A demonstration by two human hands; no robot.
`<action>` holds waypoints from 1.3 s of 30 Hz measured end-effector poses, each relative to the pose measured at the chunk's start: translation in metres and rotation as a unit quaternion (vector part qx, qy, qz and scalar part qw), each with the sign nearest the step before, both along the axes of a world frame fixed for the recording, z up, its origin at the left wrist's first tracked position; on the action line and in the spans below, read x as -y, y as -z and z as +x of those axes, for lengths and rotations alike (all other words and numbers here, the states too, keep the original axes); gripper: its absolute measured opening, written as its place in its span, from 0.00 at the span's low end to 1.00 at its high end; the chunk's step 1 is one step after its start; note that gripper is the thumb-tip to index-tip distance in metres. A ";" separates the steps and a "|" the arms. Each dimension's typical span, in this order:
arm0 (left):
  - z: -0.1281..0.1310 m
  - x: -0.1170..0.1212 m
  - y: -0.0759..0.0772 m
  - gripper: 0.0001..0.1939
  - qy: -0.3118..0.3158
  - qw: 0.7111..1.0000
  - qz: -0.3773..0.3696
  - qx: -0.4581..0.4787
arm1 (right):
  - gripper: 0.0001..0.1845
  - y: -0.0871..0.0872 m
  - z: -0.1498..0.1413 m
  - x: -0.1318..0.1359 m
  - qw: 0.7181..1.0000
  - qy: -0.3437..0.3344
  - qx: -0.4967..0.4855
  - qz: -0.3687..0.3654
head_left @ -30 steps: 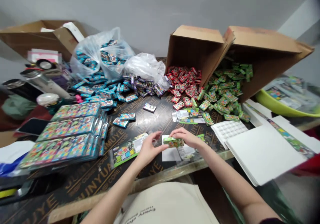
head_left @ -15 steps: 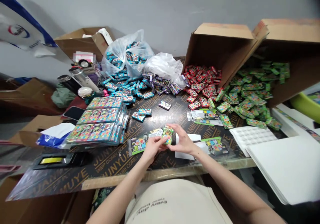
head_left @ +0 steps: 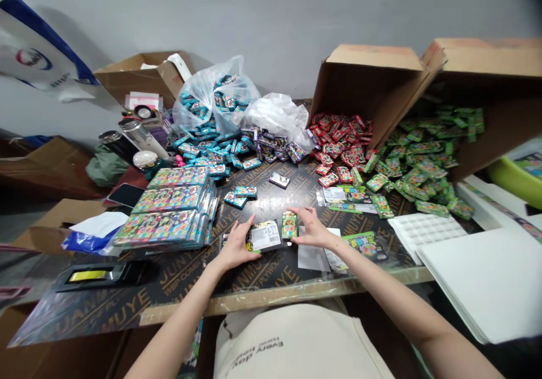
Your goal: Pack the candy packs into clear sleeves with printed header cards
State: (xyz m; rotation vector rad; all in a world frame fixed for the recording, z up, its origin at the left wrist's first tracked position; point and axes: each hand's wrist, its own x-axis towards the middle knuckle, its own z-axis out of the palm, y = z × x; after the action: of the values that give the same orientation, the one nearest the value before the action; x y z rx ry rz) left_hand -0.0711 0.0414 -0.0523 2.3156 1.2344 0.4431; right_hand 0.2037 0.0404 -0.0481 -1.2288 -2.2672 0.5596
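My left hand [head_left: 235, 244] lies on a clear printed packet [head_left: 265, 235] at the table's front middle, its fingers pressing the packet's left end. Beside it, my right hand [head_left: 312, 229] pinches a small green pack [head_left: 289, 224] that stands at the packet's right end. More flat printed packets [head_left: 359, 242] and a white card [head_left: 311, 255] rest just to the right of my right hand.
Piles of small packs cover the back of the table: blue [head_left: 203, 142], purple [head_left: 271, 144], red [head_left: 339, 142], green [head_left: 419, 158]. Two tipped cardboard boxes [head_left: 372, 85] stand behind. Stacked filled packets [head_left: 169, 209] lie at left, white trays [head_left: 478, 277] at right.
My hands have gone down from chest height to the table. The green pack, held flat between both hands before, now sits at the end of the packet under my left hand.
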 end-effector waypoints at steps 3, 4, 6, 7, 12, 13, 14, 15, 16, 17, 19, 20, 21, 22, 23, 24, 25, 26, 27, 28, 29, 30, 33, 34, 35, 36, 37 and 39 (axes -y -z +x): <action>0.000 0.001 -0.004 0.52 -0.011 0.999 -0.008 0.035 | 0.44 -0.015 0.002 0.002 1.000 -0.013 -0.004 0.004; 0.001 0.002 -0.005 0.53 -0.013 0.999 -0.006 0.042 | 0.45 -0.019 0.003 0.002 0.999 -0.034 -0.007 -0.005; 0.004 0.003 -0.007 0.52 -0.005 0.999 -0.001 0.052 | 0.46 -0.025 0.003 0.003 0.996 -0.082 -0.026 -0.038; 0.005 0.004 -0.008 0.52 -0.001 0.998 0.000 0.056 | 0.46 -0.026 0.003 0.003 0.992 -0.100 -0.045 -0.058; 0.024 0.007 -0.018 0.48 -0.122 0.984 0.018 0.129 | 0.46 -0.028 -0.016 0.002 0.933 0.066 -0.323 -0.143; 0.029 0.008 -0.019 0.48 -0.166 0.973 0.023 0.158 | 0.44 -0.029 -0.025 0.002 0.895 0.127 -0.395 -0.164; 0.036 0.010 -0.018 0.47 -0.202 0.961 0.022 0.190 | 0.42 -0.029 -0.035 0.002 0.851 0.174 -0.456 -0.193; 0.043 0.012 -0.016 0.45 -0.226 0.948 0.013 0.223 | 0.40 -0.030 -0.046 0.002 0.807 0.207 -0.507 -0.223; 0.051 0.015 -0.014 0.41 -0.241 0.936 -0.002 0.258 | 0.37 -0.031 -0.057 0.001 0.766 0.230 -0.547 -0.248; 0.059 0.019 -0.012 0.37 -0.248 0.923 -0.019 0.292 | 0.34 -0.032 -0.066 0.000 0.730 0.250 -0.579 -0.264; 0.073 0.030 -0.010 0.29 -0.259 0.897 -0.046 0.357 | 0.28 -0.033 -0.079 -0.003 0.676 0.288 -0.623 -0.269; 0.080 0.036 -0.011 0.28 -0.265 0.882 -0.052 0.386 | 0.24 -0.034 -0.082 -0.004 0.660 0.303 -0.635 -0.264; 0.086 0.042 -0.013 0.27 -0.270 0.868 -0.057 0.413 | 0.21 -0.035 -0.083 -0.005 0.652 0.310 -0.641 -0.261; 0.091 0.048 -0.016 0.27 -0.274 0.854 -0.064 0.437 | 0.18 -0.035 -0.082 -0.005 0.651 0.313 -0.640 -0.261; 0.095 0.053 -0.019 0.25 -0.277 0.840 -0.073 0.461 | 0.15 -0.036 -0.080 -0.005 0.654 0.315 -0.636 -0.261; 0.099 0.057 -0.023 0.22 -0.281 0.824 -0.083 0.485 | 0.13 -0.036 -0.078 -0.005 0.657 0.317 -0.631 -0.262; 0.101 0.059 -0.026 0.19 -0.286 0.805 -0.096 0.511 | 0.12 -0.037 -0.076 -0.004 0.660 0.320 -0.627 -0.264; 0.104 0.060 -0.028 0.16 -0.294 0.782 -0.109 0.538 | 0.11 -0.039 -0.074 -0.003 0.660 0.322 -0.624 -0.268; 0.105 0.060 -0.030 0.14 -0.304 0.758 -0.123 0.564 | 0.11 -0.040 -0.073 -0.002 0.659 0.321 -0.622 -0.275; 0.106 0.058 -0.030 0.14 -0.314 0.732 -0.139 0.589 | 0.13 -0.043 -0.072 0.000 0.658 0.316 -0.623 -0.282; 0.106 0.056 -0.030 0.15 -0.324 0.706 -0.159 0.610 | 0.14 -0.045 -0.073 0.002 0.657 0.310 -0.624 -0.287; 0.106 0.053 -0.029 0.16 -0.330 0.683 -0.181 0.625 | 0.16 -0.048 -0.074 0.003 0.658 0.302 -0.626 -0.289; 0.101 0.040 -0.030 0.16 -0.322 0.631 -0.267 0.654 | 0.21 -0.055 -0.078 0.010 0.662 0.282 -0.637 -0.276; 0.097 0.036 -0.032 0.15 -0.315 0.616 -0.302 0.656 | 0.21 -0.056 -0.079 0.012 0.658 0.276 -0.645 -0.274; 0.093 0.031 -0.034 0.15 -0.307 0.605 -0.337 0.653 | 0.21 -0.056 -0.079 0.014 0.650 0.269 -0.654 -0.277; 0.088 0.027 -0.037 0.15 -0.300 0.597 -0.370 0.645 | 0.20 -0.056 -0.080 0.016 0.638 0.263 -0.664 -0.286; 0.082 0.022 -0.039 0.14 -0.293 0.595 -0.399 0.634 | 0.19 -0.054 -0.079 0.018 0.625 0.260 -0.673 -0.298; 0.070 0.014 -0.046 0.12 -0.279 0.602 -0.437 0.607 | 0.19 -0.051 -0.078 0.020 0.603 0.255 -0.677 -0.335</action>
State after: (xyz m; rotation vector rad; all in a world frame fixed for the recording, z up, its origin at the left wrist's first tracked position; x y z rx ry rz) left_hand -0.0006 0.0277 -0.0067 0.3974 0.9513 1.0528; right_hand 0.1259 0.0205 0.0034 -0.9867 -0.3455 1.4849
